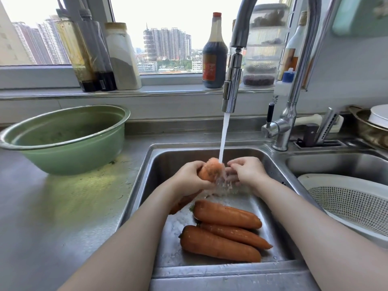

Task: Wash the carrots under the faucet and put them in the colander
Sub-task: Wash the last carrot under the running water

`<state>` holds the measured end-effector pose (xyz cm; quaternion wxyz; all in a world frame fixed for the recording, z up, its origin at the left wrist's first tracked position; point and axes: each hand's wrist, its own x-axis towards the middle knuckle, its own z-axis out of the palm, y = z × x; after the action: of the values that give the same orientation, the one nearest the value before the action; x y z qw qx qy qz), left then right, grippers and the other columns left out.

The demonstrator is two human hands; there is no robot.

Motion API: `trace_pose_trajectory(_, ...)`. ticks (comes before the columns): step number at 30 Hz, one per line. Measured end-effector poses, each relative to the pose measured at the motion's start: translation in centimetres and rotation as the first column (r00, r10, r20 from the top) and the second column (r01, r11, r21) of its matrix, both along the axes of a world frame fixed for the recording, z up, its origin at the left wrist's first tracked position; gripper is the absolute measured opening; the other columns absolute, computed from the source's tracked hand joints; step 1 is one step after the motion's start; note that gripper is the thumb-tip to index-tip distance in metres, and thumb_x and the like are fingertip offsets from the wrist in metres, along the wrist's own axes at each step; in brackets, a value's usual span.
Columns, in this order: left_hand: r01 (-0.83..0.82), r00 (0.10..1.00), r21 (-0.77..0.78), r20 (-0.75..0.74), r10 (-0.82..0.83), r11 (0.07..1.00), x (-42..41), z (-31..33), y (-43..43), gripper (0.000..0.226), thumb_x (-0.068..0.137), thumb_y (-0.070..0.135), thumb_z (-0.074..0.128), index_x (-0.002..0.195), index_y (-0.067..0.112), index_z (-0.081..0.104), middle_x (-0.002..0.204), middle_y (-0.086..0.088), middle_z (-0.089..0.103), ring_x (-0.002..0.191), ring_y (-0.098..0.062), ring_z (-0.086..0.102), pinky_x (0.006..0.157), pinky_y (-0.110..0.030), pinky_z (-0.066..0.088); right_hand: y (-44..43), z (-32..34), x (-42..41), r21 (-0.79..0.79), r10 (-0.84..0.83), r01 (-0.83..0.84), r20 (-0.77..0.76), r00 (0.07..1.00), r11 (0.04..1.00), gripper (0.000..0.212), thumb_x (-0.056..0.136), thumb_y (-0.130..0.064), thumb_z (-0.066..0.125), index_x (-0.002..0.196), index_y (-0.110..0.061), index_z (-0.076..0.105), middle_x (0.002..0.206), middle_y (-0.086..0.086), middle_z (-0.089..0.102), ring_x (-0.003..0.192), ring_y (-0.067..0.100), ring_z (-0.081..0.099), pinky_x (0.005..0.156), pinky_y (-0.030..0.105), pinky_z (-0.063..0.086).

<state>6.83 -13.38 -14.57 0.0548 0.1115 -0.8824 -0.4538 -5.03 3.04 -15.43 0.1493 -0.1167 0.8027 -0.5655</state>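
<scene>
Carrot (211, 170) sits right under the faucet (232, 85) stream, over the sink (159, 164). Left hand (189, 177): fingers wrapped round its lower half, firm hold. Right hand (247, 171): fingers bent at the wet end; spray blurs whether they pinch it. Suggest turning it in the left grip and rubbing the full length, top included. More carrots (224, 215) lie on the sink floor. Colander (346, 198) is to the right, no carrot visible in it.
</scene>
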Motion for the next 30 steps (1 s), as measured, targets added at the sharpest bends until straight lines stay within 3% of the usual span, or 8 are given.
trace_pose_trajectory(4,0.014,0.997,0.27,-0.082,0.009,0.963,0.3,0.4,1.1,0.057,0.088,0.024,0.082,0.137,0.029,0.052,0.113,0.001,0.07,0.099,-0.012,0.072,0.075,-0.023,0.061,-0.1,0.0,0.2,0.191,0.151,-0.128,-0.109,0.983,0.973,0.023,0.101,-0.009,0.063,0.099,-0.023,0.081,0.104,0.0,0.076,0.103,0.017,0.068,0.091,0.031,0.053)
trace_pose_trajectory(8,-0.084,0.99,0.451,-0.065,0.126,0.889,-0.3,1.1,2.8,0.042,0.101,0.045,0.063,0.136,0.024,0.051,0.108,-0.008,0.075,0.087,-0.023,0.078,0.071,-0.034,0.064,-0.5,0.2,0.3,0.078,0.101,-0.094,-0.083,0.991,0.993,0.026,0.09,-0.012,0.077,0.116,-0.018,0.078,0.087,0.002,0.08,0.082,0.018,0.079,0.073,0.034,0.062)
trace_pose_trajectory(11,-0.171,0.977,0.553,-0.01,0.212,0.815,-0.8,1.5,3.4,0.043,0.106,0.057,0.044,0.117,0.018,0.059,0.102,-0.013,0.076,0.088,-0.03,0.076,0.087,-0.05,0.063,-0.1,0.9,0.5,0.171,0.014,0.02,-0.194,0.981,0.985,0.027,0.075,-0.038,0.092,0.092,-0.03,0.072,0.076,-0.003,0.078,0.068,0.014,0.077,0.073,0.037,0.063)
trace_pose_trajectory(14,-0.182,0.975,0.583,0.004,0.222,0.792,-1.2,1.2,3.5,0.046,0.106,0.052,0.047,0.129,0.013,0.057,0.104,-0.013,0.074,0.09,-0.028,0.074,0.087,-0.049,0.063,-0.1,1.5,0.9,0.229,0.075,-0.018,-0.243,0.967,0.973,0.014,0.094,-0.04,0.073,0.087,-0.028,0.072,0.071,-0.003,0.075,0.059,0.016,0.07,0.071,0.038,0.061)
trace_pose_trajectory(18,-0.19,0.97,0.622,-0.002,0.245,0.76,-1.2,1.3,3.5,0.04,0.106,0.029,0.059,0.142,0.028,0.043,0.115,-0.012,0.066,0.084,-0.025,0.075,0.064,-0.037,0.063,-0.2,2.2,3.3,-0.004,0.287,-0.288,0.099,0.953,0.958,0.044,0.109,-0.049,0.042,0.091,-0.024,0.073,0.087,0.003,0.075,0.066,0.014,0.069,0.065,0.03,0.054)
trace_pose_trajectory(21,-0.146,0.972,0.694,-0.033,0.234,0.705,-0.9,2.0,3.5,0.035,0.105,0.018,0.06,0.136,0.029,0.049,0.113,-0.013,0.066,0.073,-0.022,0.074,0.055,-0.032,0.059,-0.1,2.2,4.2,-0.156,0.463,-0.44,0.173,0.869,0.884,0.047,0.11,-0.056,0.033,0.117,-0.027,0.069,0.102,0.015,0.078,0.082,0.028,0.077,0.072,0.038,0.063)
trace_pose_trajectory(25,-0.213,0.943,0.442,-0.139,0.301,0.872,-1.2,1.5,2.8,0.027,0.096,0.033,0.07,0.122,0.025,0.064,0.11,-0.004,0.071,0.09,-0.019,0.074,0.073,-0.039,0.064,0.0,2.0,3.2,-0.186,0.516,-0.482,0.258,0.817,0.856,0.065,0.1,-0.074,0.039,0.122,-0.022,0.071,0.091,0.019,0.074,0.059,0.029,0.061,0.058,0.036,0.055)
trace_pose_trajectory(30,-0.273,0.937,0.298,-0.133,0.323,0.915,-1.3,1.5,2.2,0.024,0.105,0.045,0.053,0.104,0.024,0.065,0.1,-0.002,0.072,0.09,-0.021,0.07,0.08,-0.044,0.06,1.1,0.9,1.7,0.002,0.562,-0.565,0.094,0.822,0.825,0.022,0.102,-0.04,0.064,0.106,-0.019,0.063,0.089,0.011,0.068,0.062,0.019,0.063,0.064,0.038,0.053)
